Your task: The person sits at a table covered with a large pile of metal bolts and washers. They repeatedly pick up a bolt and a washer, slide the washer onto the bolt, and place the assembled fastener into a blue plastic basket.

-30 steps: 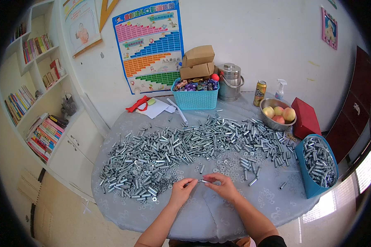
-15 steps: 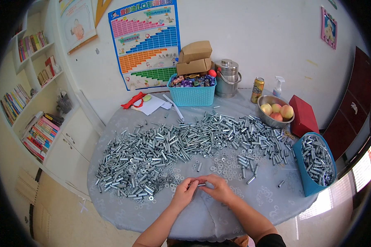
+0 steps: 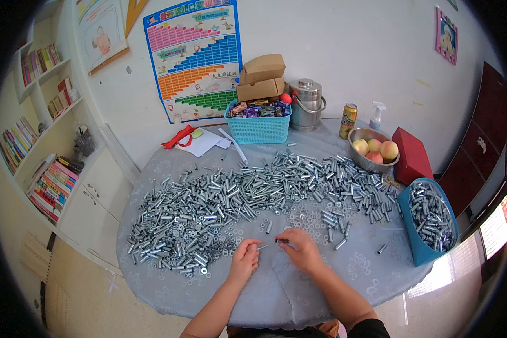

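Close to the table's near side, my left hand (image 3: 244, 261) is closed, with a thin metal rod (image 3: 262, 246) sticking out from its fingertips toward the right. A short gap away, my right hand (image 3: 301, 250) pinches a short metal tube (image 3: 282, 241), its dark end facing left. Beyond both hands spreads a wide heap of silvery metal tubes and rods (image 3: 225, 194). Flat washers (image 3: 310, 225) lie scattered in front of the heap. One loose metal tube (image 3: 269, 227) rests just beyond the space between my hands.
A blue bin (image 3: 409, 231) full of metal parts stands at the right edge. Along the back are a turquoise basket (image 3: 259, 130), a steel canister (image 3: 306, 107), a drink can (image 3: 348, 121), a spray bottle (image 3: 377, 115), a bowl of fruit (image 3: 357, 159) and a red box (image 3: 411, 156).
My hands were together on one metal piece and have moved apart. The rod now shows in my left hand and the tube in my right. The view has shifted slightly.
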The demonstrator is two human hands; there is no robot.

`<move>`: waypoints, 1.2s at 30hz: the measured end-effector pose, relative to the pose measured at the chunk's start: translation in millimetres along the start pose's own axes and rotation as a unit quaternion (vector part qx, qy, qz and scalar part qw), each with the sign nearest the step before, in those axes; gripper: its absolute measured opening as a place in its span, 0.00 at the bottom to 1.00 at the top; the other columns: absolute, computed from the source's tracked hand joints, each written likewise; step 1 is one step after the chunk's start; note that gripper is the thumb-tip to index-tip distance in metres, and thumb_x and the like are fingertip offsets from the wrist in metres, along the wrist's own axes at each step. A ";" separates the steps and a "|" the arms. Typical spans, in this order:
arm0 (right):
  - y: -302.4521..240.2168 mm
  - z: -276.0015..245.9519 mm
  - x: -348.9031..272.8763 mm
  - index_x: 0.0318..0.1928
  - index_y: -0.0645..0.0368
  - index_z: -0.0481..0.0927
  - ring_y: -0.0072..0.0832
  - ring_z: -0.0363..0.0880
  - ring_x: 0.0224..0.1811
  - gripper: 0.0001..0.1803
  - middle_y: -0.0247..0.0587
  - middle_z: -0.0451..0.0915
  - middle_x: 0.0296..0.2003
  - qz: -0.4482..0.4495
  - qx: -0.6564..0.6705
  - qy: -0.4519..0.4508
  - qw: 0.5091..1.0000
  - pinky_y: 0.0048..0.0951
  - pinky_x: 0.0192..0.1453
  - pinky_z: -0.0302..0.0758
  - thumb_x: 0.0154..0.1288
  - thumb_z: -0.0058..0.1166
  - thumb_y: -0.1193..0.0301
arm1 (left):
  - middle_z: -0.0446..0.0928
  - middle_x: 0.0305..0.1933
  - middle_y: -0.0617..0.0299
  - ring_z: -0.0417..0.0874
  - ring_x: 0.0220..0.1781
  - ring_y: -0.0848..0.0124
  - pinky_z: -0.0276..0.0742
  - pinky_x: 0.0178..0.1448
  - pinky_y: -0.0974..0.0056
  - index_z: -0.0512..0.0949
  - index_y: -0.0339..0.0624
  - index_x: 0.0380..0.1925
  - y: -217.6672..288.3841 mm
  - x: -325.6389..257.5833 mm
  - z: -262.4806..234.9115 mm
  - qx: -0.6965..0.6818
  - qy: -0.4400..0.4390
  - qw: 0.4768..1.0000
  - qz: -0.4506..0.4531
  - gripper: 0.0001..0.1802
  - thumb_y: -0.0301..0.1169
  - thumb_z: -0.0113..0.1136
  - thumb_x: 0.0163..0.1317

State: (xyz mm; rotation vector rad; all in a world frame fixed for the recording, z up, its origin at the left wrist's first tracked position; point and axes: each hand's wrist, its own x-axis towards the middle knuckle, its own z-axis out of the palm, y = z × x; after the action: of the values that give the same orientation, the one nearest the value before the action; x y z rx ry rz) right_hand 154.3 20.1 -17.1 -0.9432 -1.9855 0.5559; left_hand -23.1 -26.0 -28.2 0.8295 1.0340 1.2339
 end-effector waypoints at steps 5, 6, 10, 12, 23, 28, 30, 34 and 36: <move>5.8 8.3 -4.3 0.44 0.61 0.71 0.21 0.75 0.42 0.14 0.35 0.76 0.40 0.211 0.427 0.009 0.879 0.22 0.45 0.73 0.56 0.54 0.82 | 0.54 0.19 0.73 0.53 0.18 0.84 0.52 0.21 0.77 0.68 0.42 0.42 1.0 -0.9 2.4 -0.052 -0.019 0.998 -0.005 0.09 0.33 0.41 0.67; 5.8 10.3 -4.8 0.44 0.61 0.71 0.21 0.75 0.42 0.14 0.36 0.76 0.40 0.201 0.432 0.004 0.879 0.21 0.45 0.73 0.57 0.53 0.83 | 0.55 0.19 0.74 0.53 0.18 0.84 0.53 0.20 0.77 0.68 0.42 0.43 1.2 -1.4 2.8 -0.065 -0.025 0.998 -0.006 0.10 0.33 0.41 0.67; 5.2 14.4 -6.5 0.45 0.61 0.70 0.22 0.76 0.43 0.14 0.37 0.76 0.41 0.209 0.430 -0.005 0.878 0.21 0.46 0.73 0.57 0.52 0.83 | 0.53 0.19 0.73 0.53 0.18 0.84 0.53 0.21 0.76 0.68 0.42 0.43 3.4 -3.3 2.8 -0.073 -0.040 0.996 -0.016 0.10 0.33 0.40 0.68; 6.7 15.5 -7.1 0.44 0.61 0.70 0.22 0.76 0.42 0.14 0.37 0.76 0.41 0.215 0.433 0.007 0.876 0.21 0.46 0.73 0.57 0.52 0.84 | 0.53 0.19 0.73 0.53 0.18 0.84 0.53 0.21 0.76 0.67 0.42 0.44 4.8 -3.7 2.7 -0.081 -0.042 0.996 -0.020 0.10 0.33 0.40 0.68; 7.0 27.6 -13.9 0.42 0.60 0.73 0.21 0.75 0.43 0.13 0.34 0.76 0.36 0.188 0.515 -0.067 0.834 0.22 0.47 0.72 0.55 0.56 0.81 | 0.61 0.22 0.68 0.59 0.19 0.80 0.60 0.21 0.73 0.65 0.40 0.48 3.4 -5.9 15.5 -0.077 -0.069 0.994 -0.022 0.15 0.37 0.39 0.68; -3.2 24.2 -12.5 0.38 0.59 0.78 0.24 0.75 0.41 0.11 0.35 0.78 0.37 0.105 0.233 -0.064 0.965 0.25 0.45 0.71 0.51 0.60 0.75 | 0.62 0.24 0.68 0.59 0.19 0.80 0.60 0.21 0.73 0.64 0.40 0.49 -0.1 -4.2 12.0 -0.077 -0.059 0.994 -0.050 0.15 0.37 0.41 0.68; -0.3 20.4 -9.5 0.37 0.58 0.79 0.26 0.75 0.39 0.11 0.36 0.78 0.36 0.079 0.180 -0.034 0.980 0.26 0.44 0.71 0.51 0.60 0.74 | 0.61 0.23 0.69 0.58 0.19 0.81 0.60 0.21 0.74 0.65 0.40 0.48 -0.1 -3.4 8.7 -0.079 -0.037 0.995 -0.042 0.14 0.36 0.41 0.67; 5.4 -11.2 2.9 0.35 0.56 0.81 0.30 0.76 0.34 0.09 0.38 0.79 0.32 0.168 0.094 0.033 0.981 0.27 0.41 0.72 0.50 0.60 0.72 | 0.57 0.21 0.71 0.57 0.19 0.82 0.58 0.21 0.74 0.66 0.40 0.46 0.1 -3.0 2.9 -0.091 -0.023 0.996 -0.005 0.12 0.34 0.42 0.67; 12.1 -26.6 0.8 0.33 0.55 0.82 0.32 0.76 0.32 0.09 0.40 0.79 0.30 0.194 0.025 0.011 0.981 0.28 0.39 0.72 0.48 0.61 0.72 | 0.56 0.20 0.71 0.56 0.19 0.82 0.58 0.21 0.74 0.67 0.40 0.44 1.4 -1.1 3.5 -0.081 -0.023 0.996 -0.008 0.11 0.34 0.42 0.67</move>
State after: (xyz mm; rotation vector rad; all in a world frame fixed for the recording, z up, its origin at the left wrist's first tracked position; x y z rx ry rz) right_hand 181.3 29.1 -10.3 -1.3095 -1.7653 0.8017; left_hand -20.3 -26.7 -25.5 0.7190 0.8901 1.2608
